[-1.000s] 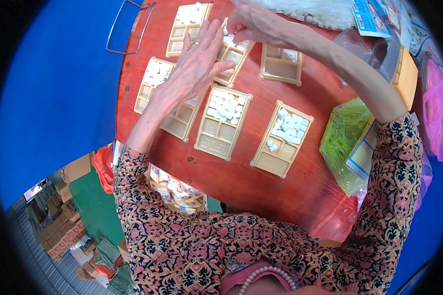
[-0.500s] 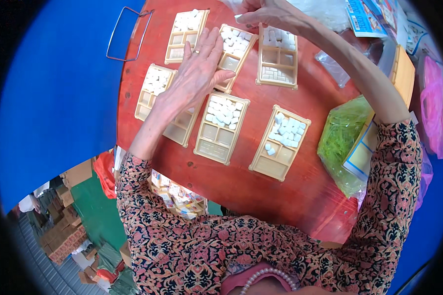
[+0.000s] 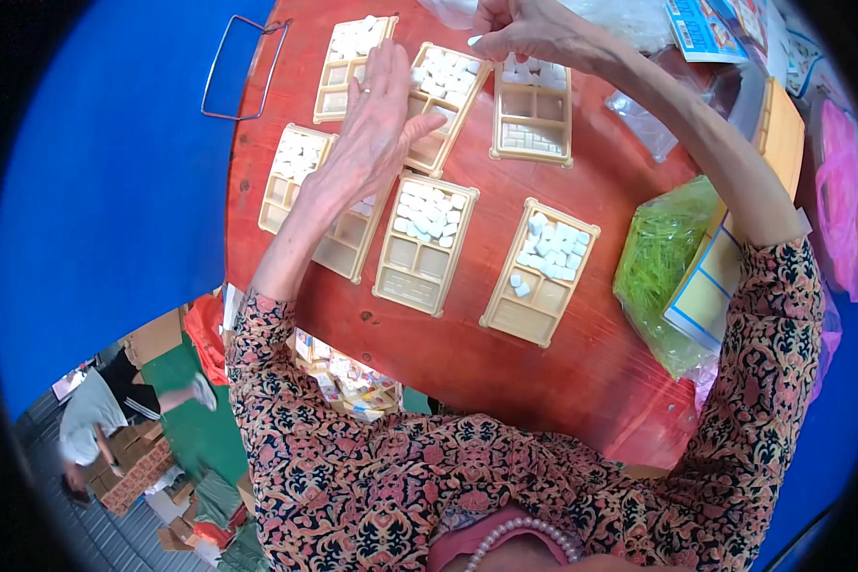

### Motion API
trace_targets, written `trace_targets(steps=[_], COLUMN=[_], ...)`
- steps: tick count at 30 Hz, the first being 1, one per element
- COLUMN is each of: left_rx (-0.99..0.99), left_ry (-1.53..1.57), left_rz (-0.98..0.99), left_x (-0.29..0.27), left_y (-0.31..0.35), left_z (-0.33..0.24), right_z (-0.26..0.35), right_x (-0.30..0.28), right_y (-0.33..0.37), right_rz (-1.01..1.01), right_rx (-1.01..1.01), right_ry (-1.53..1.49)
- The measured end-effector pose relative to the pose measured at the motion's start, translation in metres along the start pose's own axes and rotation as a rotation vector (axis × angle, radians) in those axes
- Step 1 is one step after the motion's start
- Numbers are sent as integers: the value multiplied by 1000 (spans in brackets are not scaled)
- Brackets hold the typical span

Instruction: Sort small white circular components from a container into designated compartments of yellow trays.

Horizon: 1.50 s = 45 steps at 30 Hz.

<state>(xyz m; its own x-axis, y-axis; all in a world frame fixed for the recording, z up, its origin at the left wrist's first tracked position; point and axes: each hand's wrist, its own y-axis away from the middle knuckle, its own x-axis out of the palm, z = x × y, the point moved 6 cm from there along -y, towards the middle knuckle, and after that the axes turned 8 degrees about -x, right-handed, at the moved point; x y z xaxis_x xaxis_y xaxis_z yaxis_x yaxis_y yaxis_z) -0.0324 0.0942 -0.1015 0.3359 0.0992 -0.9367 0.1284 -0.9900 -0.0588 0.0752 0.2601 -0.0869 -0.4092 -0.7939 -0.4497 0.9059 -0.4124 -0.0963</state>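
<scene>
My left hand (image 3: 377, 133) lies flat with its fingers stretched and thumb apart, over the cream divided trays at the far left. It partly covers a tray (image 3: 343, 253) beneath the wrist. Beyond the far trays, my right hand (image 3: 529, 33) pinches a small white block (image 3: 475, 40) between thumb and fingertips. Just below that hand stands another tray (image 3: 532, 138), with white blocks in its far compartment. Loose white blocks (image 3: 429, 212) fill the far section of the near middle tray (image 3: 408, 289). The near right tray (image 3: 520, 319) also holds several, two of them in a smaller compartment.
To the right lies a clear bag of green strips (image 3: 663, 257), with a clear plastic bag (image 3: 643, 129) behind it. Printed booklets (image 3: 705, 29) sit at the far right. A wire loop (image 3: 243, 67) juts past the red table's left edge. A person (image 3: 95, 419) bends among cartons at lower left.
My right hand has shifted slightly right with the white block still pinched. The left hand stays over the trays. A person has come into view at lower left.
</scene>
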Motion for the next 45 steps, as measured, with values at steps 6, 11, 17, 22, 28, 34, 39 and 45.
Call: trace_targets(steps=[6, 11, 17, 22, 28, 34, 39, 45], left_rx=[17, 57, 112, 119, 65, 43, 32, -131], left_ry=[-49, -75, 17, 83, 122, 101, 140, 37], left_rz=[93, 30, -133, -170, -306, -188, -172, -33], left_x=[-5, -6, -17, -22, -50, -32, -23, -29], left_y=[3, 1, -17, -20, -28, -53, -60, -64], left_z=[-8, -15, -5, -3, -1, 9, 12, 6], right_z=[-11, -17, 3, 1, 3, -16, 4, 18], right_x=[2, 16, 22, 31, 49, 63, 36, 16], right_y=[-2, -7, -8, -20, -22, -32, -22, -7], right_rz=[15, 14, 31, 100, -34, 157, 14, -32], right_rx=[-3, -118, -263, -282, -557, -370, -398, -393], right_ry=[46, 204, 215, 368, 365, 429, 498, 348])
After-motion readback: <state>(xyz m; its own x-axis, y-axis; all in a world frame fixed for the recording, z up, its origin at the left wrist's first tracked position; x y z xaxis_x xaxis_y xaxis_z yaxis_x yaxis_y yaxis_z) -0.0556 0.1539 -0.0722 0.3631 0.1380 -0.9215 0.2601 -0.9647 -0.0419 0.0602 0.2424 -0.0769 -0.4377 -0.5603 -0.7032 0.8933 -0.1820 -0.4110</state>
